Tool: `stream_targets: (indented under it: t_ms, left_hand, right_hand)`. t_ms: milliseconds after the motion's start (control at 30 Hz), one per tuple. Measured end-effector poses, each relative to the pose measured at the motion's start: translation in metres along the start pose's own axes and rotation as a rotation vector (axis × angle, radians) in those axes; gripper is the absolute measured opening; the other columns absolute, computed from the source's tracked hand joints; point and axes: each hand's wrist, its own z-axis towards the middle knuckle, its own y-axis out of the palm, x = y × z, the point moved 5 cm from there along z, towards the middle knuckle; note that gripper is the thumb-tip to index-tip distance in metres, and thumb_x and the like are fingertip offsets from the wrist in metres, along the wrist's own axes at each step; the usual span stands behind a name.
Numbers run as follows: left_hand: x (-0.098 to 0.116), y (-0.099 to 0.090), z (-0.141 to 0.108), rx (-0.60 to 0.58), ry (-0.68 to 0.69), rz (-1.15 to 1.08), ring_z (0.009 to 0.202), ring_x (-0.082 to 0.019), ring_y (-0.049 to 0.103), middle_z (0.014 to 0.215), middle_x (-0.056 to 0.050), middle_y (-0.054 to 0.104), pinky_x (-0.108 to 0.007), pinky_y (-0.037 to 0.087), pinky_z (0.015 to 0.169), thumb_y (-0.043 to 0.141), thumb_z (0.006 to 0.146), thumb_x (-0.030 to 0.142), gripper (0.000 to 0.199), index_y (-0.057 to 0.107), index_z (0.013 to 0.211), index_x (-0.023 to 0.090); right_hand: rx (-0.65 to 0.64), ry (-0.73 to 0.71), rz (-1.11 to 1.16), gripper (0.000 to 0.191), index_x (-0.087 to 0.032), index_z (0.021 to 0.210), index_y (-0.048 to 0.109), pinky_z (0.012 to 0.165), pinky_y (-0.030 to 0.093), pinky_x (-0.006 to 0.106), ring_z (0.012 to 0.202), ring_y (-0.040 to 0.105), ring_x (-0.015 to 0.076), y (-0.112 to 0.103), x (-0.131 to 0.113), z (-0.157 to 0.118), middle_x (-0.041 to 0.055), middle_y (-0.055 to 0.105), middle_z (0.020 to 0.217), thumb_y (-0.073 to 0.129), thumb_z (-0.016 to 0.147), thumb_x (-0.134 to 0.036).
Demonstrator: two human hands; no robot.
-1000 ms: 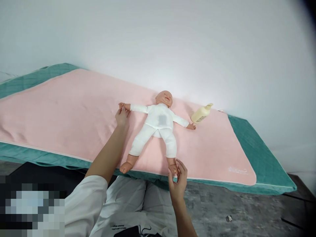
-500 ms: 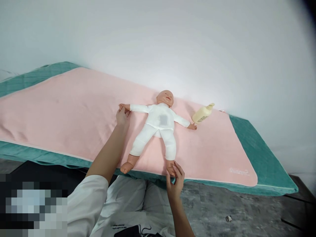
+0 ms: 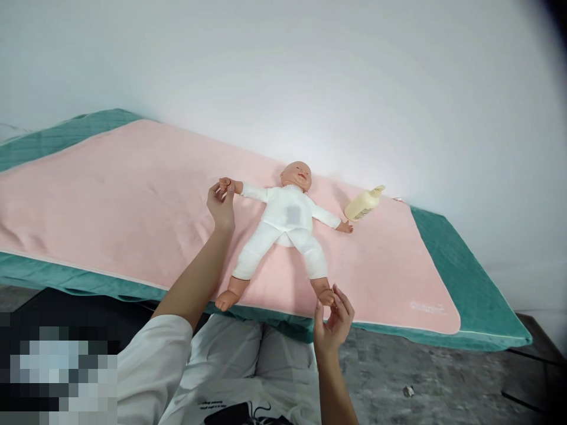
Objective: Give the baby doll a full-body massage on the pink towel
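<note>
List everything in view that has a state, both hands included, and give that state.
Left hand: closed on the doll's right hand
Right hand: fingers at the doll's left foot
Doll: on its back, limbs spread
Pump bottle: tilted in view; standing or lying unclear
Pink mat: spread out, lightly creased

This looks like a baby-care room: a doll [image 3: 283, 209] and bottle [image 3: 361, 206] rest on a mat [image 3: 133, 189] over a green cover [image 3: 465, 277], by a pale wall [image 3: 283, 71].

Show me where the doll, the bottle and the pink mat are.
Doll [image 3: 284, 216]: head view, on its torso.
Bottle [image 3: 361, 206]: head view, on its body.
Pink mat [image 3: 128, 195]: head view, on a bare part.
</note>
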Motion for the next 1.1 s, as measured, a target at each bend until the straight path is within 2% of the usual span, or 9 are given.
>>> stream_targets:
  t_ms: [100, 233, 367, 600, 833, 1000, 1100]
  left_hand:
    - [0.019, 0.010, -0.015, -0.127, 0.142, 0.029, 0.106, -0.019, 0.066, 0.110, -0.007, 0.068, -0.035, 0.051, 0.097, 0.078, 0.076, 0.033, 0.038, 0.062, 0.109, 0.020]
    - [0.037, 0.021, -0.039, -0.322, 0.244, 0.143, 0.103, -0.021, 0.067, 0.107, -0.007, 0.071, -0.038, 0.050, 0.099, 0.080, 0.073, 0.031, 0.035, 0.069, 0.105, 0.021]
    - [0.039, 0.029, -0.054, -0.498, 0.339, 0.278, 0.107, -0.025, 0.067, 0.110, -0.006, 0.073, -0.043, 0.049, 0.101, 0.081, 0.072, 0.036, 0.035, 0.073, 0.104, 0.024]
    - [0.037, 0.038, -0.060, -0.742, 0.567, 0.337, 0.110, -0.027, 0.067, 0.111, -0.006, 0.074, -0.047, 0.042, 0.106, 0.086, 0.063, 0.046, 0.046, 0.074, 0.104, 0.031]
    - [0.038, 0.047, -0.069, -0.936, 0.681, 0.449, 0.115, -0.026, 0.065, 0.114, -0.004, 0.073, -0.048, 0.040, 0.108, 0.081, 0.072, 0.044, 0.039, 0.073, 0.108, 0.031]
    - [0.038, 0.047, -0.073, -1.013, 0.814, 0.466, 0.118, -0.025, 0.064, 0.118, -0.003, 0.072, -0.049, 0.041, 0.106, 0.076, 0.079, 0.037, 0.034, 0.071, 0.112, 0.031]
    - [0.037, 0.048, -0.073, -1.049, 0.813, 0.476, 0.120, -0.025, 0.063, 0.119, -0.003, 0.072, -0.049, 0.040, 0.108, 0.075, 0.081, 0.036, 0.034, 0.071, 0.114, 0.030]
  right_hand:
    - [0.055, -0.024, 0.030, 0.060, -0.028, 0.136, 0.047, 0.085, 0.061, 0.053, 0.119, 0.061, 0.0289, 0.001, -0.001, 0.013, 0.0121, 0.051, 0.124, 0.065, 0.083, -0.008]
    - [0.093, -0.064, 0.042, 0.061, -0.029, 0.138, 0.045, 0.089, 0.060, 0.054, 0.120, 0.060, 0.0277, 0.008, -0.005, 0.028, 0.0115, 0.049, 0.125, 0.063, 0.084, -0.008]
    - [0.071, -0.098, 0.011, 0.058, -0.030, 0.140, 0.040, 0.091, 0.059, 0.055, 0.123, 0.058, 0.0282, 0.020, -0.010, 0.041, 0.0120, 0.047, 0.127, 0.060, 0.088, -0.014]
    - [0.020, -0.194, 0.044, 0.058, -0.033, 0.141, 0.039, 0.093, 0.060, 0.053, 0.125, 0.057, 0.0274, 0.047, -0.018, 0.068, 0.0099, 0.048, 0.125, 0.058, 0.090, -0.015]
    - [-0.013, -0.216, 0.048, 0.052, -0.032, 0.139, 0.039, 0.092, 0.060, 0.051, 0.124, 0.057, 0.0256, 0.074, -0.018, 0.089, 0.0101, 0.048, 0.125, 0.054, 0.092, -0.017]
    - [0.003, -0.203, 0.088, 0.050, -0.031, 0.138, 0.038, 0.093, 0.058, 0.052, 0.124, 0.057, 0.0254, 0.088, -0.011, 0.090, 0.0106, 0.047, 0.123, 0.054, 0.092, -0.016]
    - [0.004, -0.192, 0.079, 0.047, -0.029, 0.137, 0.037, 0.092, 0.058, 0.054, 0.124, 0.057, 0.0264, 0.092, -0.007, 0.088, 0.0119, 0.046, 0.124, 0.052, 0.093, -0.019]
